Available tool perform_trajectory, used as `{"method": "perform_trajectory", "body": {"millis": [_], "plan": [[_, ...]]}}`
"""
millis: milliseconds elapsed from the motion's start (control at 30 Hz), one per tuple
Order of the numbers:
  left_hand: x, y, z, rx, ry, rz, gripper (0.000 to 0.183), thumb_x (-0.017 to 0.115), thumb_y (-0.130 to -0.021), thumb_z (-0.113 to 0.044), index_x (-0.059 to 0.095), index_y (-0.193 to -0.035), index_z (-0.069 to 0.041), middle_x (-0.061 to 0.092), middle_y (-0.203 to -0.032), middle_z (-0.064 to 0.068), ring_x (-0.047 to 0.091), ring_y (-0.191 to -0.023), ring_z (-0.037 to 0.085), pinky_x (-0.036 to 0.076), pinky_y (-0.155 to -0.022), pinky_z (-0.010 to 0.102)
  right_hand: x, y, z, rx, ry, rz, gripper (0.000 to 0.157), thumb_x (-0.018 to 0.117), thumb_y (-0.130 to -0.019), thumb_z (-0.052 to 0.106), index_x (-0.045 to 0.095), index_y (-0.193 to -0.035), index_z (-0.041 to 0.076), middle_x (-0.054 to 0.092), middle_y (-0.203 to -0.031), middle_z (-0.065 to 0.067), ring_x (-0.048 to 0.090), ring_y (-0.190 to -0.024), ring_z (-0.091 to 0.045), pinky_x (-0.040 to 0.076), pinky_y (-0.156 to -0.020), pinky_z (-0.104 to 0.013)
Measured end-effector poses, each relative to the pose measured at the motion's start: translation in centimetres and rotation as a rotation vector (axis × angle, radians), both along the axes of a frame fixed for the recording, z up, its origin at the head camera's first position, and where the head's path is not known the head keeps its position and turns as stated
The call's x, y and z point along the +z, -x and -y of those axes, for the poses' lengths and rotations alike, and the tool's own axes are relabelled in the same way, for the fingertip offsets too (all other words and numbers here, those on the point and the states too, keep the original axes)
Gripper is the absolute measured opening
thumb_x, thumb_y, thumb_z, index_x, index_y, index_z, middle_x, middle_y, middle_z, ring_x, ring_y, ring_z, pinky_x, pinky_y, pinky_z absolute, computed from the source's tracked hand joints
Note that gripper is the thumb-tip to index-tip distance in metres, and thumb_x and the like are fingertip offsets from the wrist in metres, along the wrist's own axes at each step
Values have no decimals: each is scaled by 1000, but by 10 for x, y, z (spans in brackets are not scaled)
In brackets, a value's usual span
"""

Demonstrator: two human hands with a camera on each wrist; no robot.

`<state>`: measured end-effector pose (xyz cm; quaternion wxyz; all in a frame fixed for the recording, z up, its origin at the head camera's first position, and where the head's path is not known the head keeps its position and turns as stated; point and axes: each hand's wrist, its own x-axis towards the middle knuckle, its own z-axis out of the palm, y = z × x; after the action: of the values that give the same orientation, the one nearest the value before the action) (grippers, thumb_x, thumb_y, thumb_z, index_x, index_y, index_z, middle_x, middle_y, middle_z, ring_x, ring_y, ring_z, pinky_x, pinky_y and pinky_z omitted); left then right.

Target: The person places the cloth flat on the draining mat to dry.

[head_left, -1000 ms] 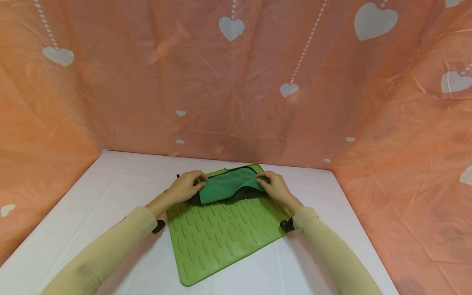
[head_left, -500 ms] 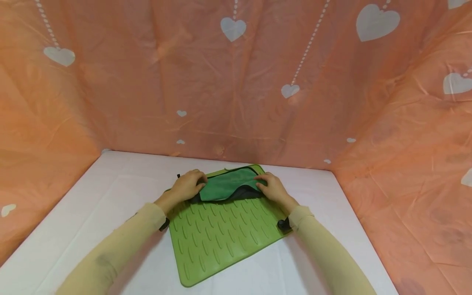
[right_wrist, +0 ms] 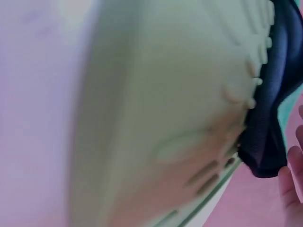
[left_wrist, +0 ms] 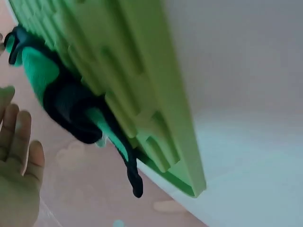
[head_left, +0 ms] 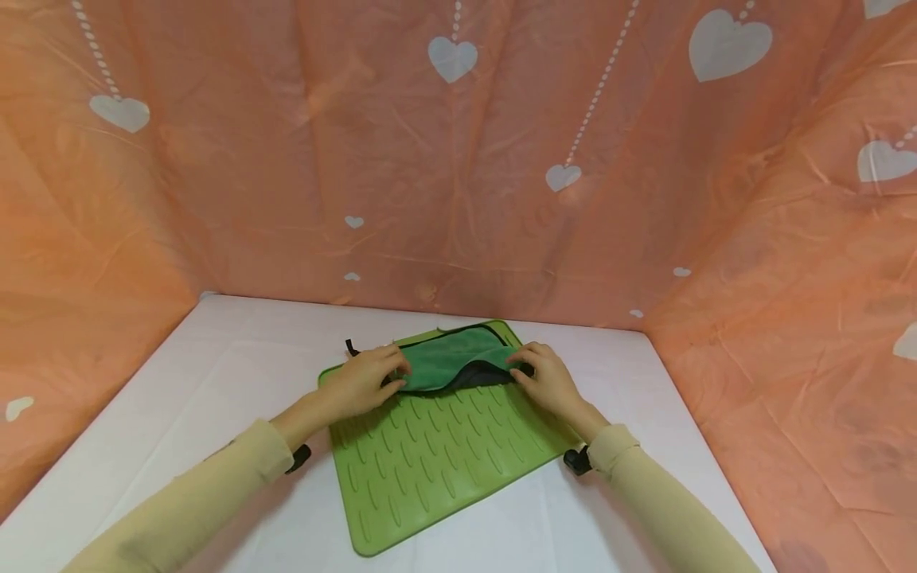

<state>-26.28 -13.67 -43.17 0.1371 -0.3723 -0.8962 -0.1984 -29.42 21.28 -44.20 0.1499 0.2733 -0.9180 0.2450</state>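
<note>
A folded green cloth (head_left: 447, 358) with black edging and a dark underside lies across the far part of a ridged lime-green mat (head_left: 437, 458). My left hand (head_left: 367, 380) is at the cloth's left end, its fingers loosely bent. In the left wrist view the fingers of that hand (left_wrist: 19, 175) show apart from the cloth (left_wrist: 41, 71). My right hand (head_left: 548, 383) is at the cloth's right end. The right wrist view has its relaxed fingertips (right_wrist: 286, 182) right at the black corner of the cloth (right_wrist: 267, 142). A small black loop (head_left: 352, 348) sticks out beyond the left hand.
The mat lies tilted on a white-covered table (head_left: 251, 358), with its raised edge (left_wrist: 182, 127) visible in the left wrist view. Orange sheeting (head_left: 458, 199) with white hearts walls the back and sides. Black straps (head_left: 577, 460) show below both sleeves.
Both hands have shifted slightly: the left a little toward the cloth's middle and nearer me, the right outward to the right. The right fingers have come away from their pinch on the cloth's edge.
</note>
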Motion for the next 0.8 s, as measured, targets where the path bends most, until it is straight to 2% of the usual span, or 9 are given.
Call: {"method": "perform_trajectory", "body": {"millis": [67,133,233,367,567,800], "plan": [[-4,-4,0,-56,57,-22,16,72,-86,-16,66,-101,-14,58,-98,-4,59,-84,11,51,-71,28,-3,0,-2,13,-35,6,16,71,-86,12,70,-102,13,61,-107,-3,54,-99,-23,47,-85,-40],[-9,-6,0,-82,115,-42,15,72,-86,-17,66,-100,-14,58,-98,-3,58,-86,12,51,-73,30,-6,1,-3,16,-63,23,17,70,-87,13,70,-104,13,62,-108,-3,54,-100,-23,47,-87,-40],[-14,-8,-1,-67,176,-54,16,71,-86,-19,67,-101,-15,58,-99,-2,58,-90,15,51,-76,33,-10,4,-6,22,-94,46,20,69,-87,13,69,-107,12,62,-109,-4,54,-104,-25,46,-92,-41],[-19,-5,-3,-29,202,-70,20,73,-85,-21,67,-103,-15,60,-101,0,58,-94,17,51,-78,35,-14,8,-9,25,-120,88,23,69,-88,14,68,-110,12,63,-110,-5,55,-107,-26,44,-96,-43],[-21,3,-4,-3,250,-72,23,75,-82,-23,66,-103,-16,59,-101,0,59,-94,17,51,-77,35,-16,14,-8,38,-124,135,20,67,-90,17,69,-109,15,61,-106,-2,55,-104,-24,46,-91,-42],[-20,10,-5,-12,277,-51,21,73,-84,-27,67,-102,-18,59,-100,-2,59,-90,15,52,-75,34,-15,18,-6,37,-120,145,16,65,-91,16,69,-107,16,62,-105,-2,56,-104,-25,47,-91,-42]]}}
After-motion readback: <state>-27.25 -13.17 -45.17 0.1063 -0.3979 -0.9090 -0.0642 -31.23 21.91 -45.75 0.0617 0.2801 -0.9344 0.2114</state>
